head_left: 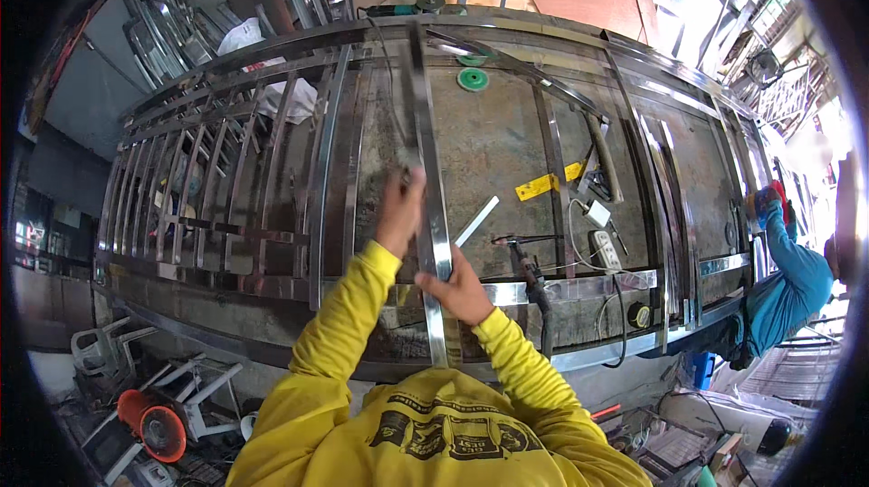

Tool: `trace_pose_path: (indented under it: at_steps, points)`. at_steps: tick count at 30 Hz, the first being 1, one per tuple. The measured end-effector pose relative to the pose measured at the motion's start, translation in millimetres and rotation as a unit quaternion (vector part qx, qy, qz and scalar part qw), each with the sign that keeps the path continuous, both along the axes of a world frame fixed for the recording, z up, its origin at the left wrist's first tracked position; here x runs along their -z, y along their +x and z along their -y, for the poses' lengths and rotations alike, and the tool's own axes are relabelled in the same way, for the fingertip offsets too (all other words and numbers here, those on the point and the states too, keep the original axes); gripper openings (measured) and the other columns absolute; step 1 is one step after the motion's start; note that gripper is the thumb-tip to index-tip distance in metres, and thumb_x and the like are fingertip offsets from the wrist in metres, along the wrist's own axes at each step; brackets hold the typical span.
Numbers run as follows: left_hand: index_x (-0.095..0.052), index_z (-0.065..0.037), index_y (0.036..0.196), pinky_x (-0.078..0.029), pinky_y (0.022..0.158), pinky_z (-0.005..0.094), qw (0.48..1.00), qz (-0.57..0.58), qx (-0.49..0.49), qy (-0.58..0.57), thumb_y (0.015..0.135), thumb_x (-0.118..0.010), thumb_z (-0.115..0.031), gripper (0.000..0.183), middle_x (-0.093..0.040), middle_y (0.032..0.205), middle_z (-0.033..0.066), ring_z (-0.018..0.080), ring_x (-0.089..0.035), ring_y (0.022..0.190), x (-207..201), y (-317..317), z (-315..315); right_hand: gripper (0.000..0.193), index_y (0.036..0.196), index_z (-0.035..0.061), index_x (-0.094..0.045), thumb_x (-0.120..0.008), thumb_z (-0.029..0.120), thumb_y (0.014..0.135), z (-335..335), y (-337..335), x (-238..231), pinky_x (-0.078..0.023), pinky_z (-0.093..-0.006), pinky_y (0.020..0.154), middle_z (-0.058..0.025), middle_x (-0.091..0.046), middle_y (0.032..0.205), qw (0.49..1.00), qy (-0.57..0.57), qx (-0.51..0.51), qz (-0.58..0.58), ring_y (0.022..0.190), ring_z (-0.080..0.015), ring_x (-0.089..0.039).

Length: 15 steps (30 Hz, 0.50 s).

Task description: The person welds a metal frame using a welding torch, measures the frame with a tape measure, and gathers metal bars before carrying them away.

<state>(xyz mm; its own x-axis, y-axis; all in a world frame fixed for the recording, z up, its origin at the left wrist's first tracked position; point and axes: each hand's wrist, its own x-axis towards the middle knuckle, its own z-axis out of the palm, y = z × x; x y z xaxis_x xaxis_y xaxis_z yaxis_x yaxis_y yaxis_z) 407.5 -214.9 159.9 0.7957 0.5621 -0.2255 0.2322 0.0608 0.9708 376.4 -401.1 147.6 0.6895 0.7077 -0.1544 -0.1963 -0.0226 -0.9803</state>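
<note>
A long, shiny square metal tube (419, 107) runs away from my body across the worktable, its far half smeared by motion. My right hand (463, 290) grips its near part, thumb lying over the front face and fingers behind the right side. Along the tube's left side, farther up, is my left hand (401, 214); its fingers are blurred, so their hold does not show. A short white strip (477, 221) lies just right of the tube. Beyond my right hand rests a dark metal clamp (527, 270).
A welded metal frame with bars (213, 179) covers the left. Rightward lie a yellow square ruler (549, 181), a white power strip (605, 250) with cords and a green disc (472, 79). An angle grinder (416, 7) sits at the far edge. A co-worker in blue (789, 279) bends at the right.
</note>
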Motion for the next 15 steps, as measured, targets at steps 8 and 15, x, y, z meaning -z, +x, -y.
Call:
trace_pose_path:
  at_steps: [8, 15]
  points:
    - [-0.041, 0.002, 0.153, -0.044, 0.106, 0.0354, 0.983, 0.027, 0.003, 0.183, 0.107, -0.054, -0.029, 0.056, -0.058, 0.141, 0.0192, 0.0256, -0.058, 0.123, 117.6, 10.8, -36.5, 0.044, 0.112, -0.0043, -0.066, -0.068, 0.038, 0.099, -58.5, 35.5, 78.4, -0.051, -0.0282, 0.071, -0.0072, -0.069, 0.090, 0.989, -0.053, 0.104, -0.092, 0.081, -0.0117, -0.061]
    - [-0.037, -0.002, 0.155, -0.043, 0.109, 0.0372, 0.999, 0.002, -0.016, 0.038, 0.110, -0.045, -0.030, 0.055, -0.053, 0.146, 0.0285, 0.0345, -0.058, 0.130, 155.5, 33.8, -80.1, 0.049, 0.095, -0.0024, -0.063, -0.054, 0.044, 0.105, -77.1, 85.0, 83.8, -0.045, -0.0304, 0.043, -0.0018, -0.055, 0.066, 0.978, -0.132, 0.157, -0.046, 0.046, -0.0141, -0.055]
